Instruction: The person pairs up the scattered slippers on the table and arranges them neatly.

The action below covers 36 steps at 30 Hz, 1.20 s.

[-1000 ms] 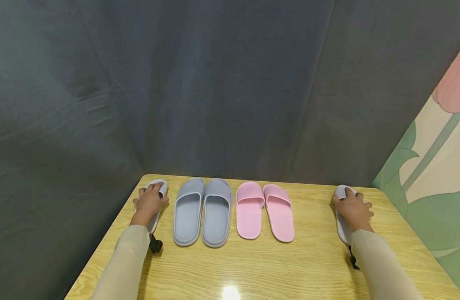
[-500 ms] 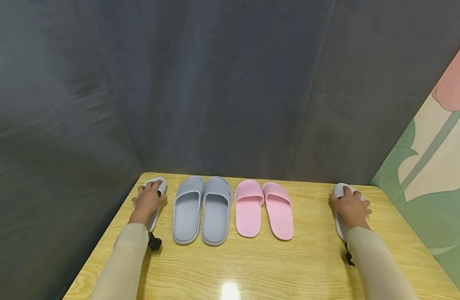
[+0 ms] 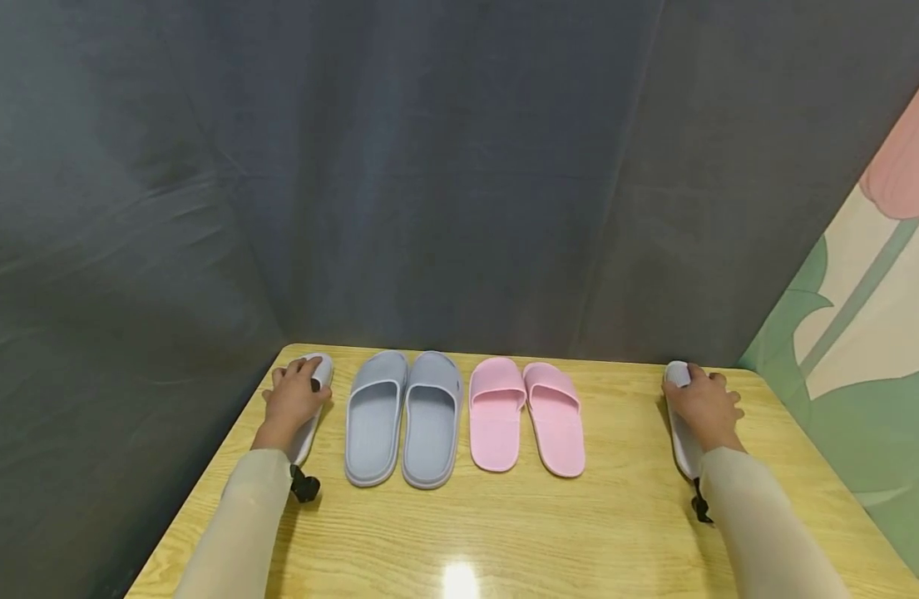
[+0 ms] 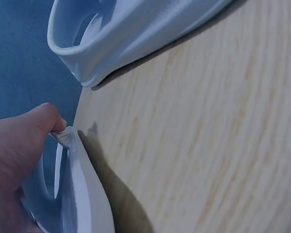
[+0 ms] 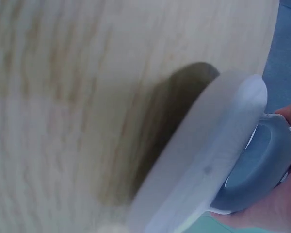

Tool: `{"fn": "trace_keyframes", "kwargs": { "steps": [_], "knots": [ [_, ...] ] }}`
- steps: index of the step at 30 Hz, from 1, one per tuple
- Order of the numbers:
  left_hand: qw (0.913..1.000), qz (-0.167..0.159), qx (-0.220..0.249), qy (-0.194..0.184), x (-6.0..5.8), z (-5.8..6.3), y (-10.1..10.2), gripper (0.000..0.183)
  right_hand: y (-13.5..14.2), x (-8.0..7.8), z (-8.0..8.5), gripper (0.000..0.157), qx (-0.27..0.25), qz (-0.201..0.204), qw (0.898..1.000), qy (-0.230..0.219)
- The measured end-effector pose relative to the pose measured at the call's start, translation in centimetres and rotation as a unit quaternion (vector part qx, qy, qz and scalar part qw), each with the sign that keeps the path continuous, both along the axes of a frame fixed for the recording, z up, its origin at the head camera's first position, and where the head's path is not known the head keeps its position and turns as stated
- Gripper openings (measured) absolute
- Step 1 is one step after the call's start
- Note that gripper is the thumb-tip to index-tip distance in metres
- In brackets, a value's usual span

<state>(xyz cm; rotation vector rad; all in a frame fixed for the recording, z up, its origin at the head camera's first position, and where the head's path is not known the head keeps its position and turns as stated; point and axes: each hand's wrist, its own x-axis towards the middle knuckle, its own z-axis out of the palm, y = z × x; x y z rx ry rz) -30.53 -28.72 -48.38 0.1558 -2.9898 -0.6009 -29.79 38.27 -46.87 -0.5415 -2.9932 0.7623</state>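
Note:
At the table's left end my left hand (image 3: 293, 403) grips a light grey slide slipper (image 3: 307, 437). In the left wrist view the thumb (image 4: 44, 116) presses on the edge of that slipper's strap, and a shadow lies beside the sole. My right hand (image 3: 704, 408) holds another light grey slipper (image 3: 682, 441) near the right end. The right wrist view has this slipper (image 5: 199, 165) tilted on its side, a dark shadow under it, with the fingers and thumb around its strap (image 5: 257, 165). Part of each slipper is hidden by the hand.
Between the hands stand a pair of bluish grey slippers (image 3: 403, 433) and a pair of pink slippers (image 3: 526, 424), toes toward the back. The wooden table (image 3: 549, 532) ends at a dark curtain (image 3: 459, 183). A flower-painted wall (image 3: 856, 358) borders the right side.
The right slipper has turned slightly in my right hand, its toe tipping. My left hand keeps its grip almost unmoved. The pairs in the middle stay put; the head view shifts a little.

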Motion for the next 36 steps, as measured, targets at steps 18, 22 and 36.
{"fn": "trace_keyframes", "kwargs": {
  "steps": [18,22,36],
  "knots": [
    [0.999,0.011,-0.001,0.044,1.5,2.3,1.0,0.067,-1.8,1.0,2.5,0.076,0.016,0.037,0.998,0.047],
    [0.9984,0.009,-0.001,0.056,1.9,2.9,1.4,0.067,-2.2,1.3,2.8,0.075,0.023,0.038,0.998,0.052],
    [0.9976,0.005,-0.001,0.069,3.1,4.3,2.4,0.067,-3.0,2.6,3.7,0.075,0.031,0.033,0.996,0.079]
  ]
}}
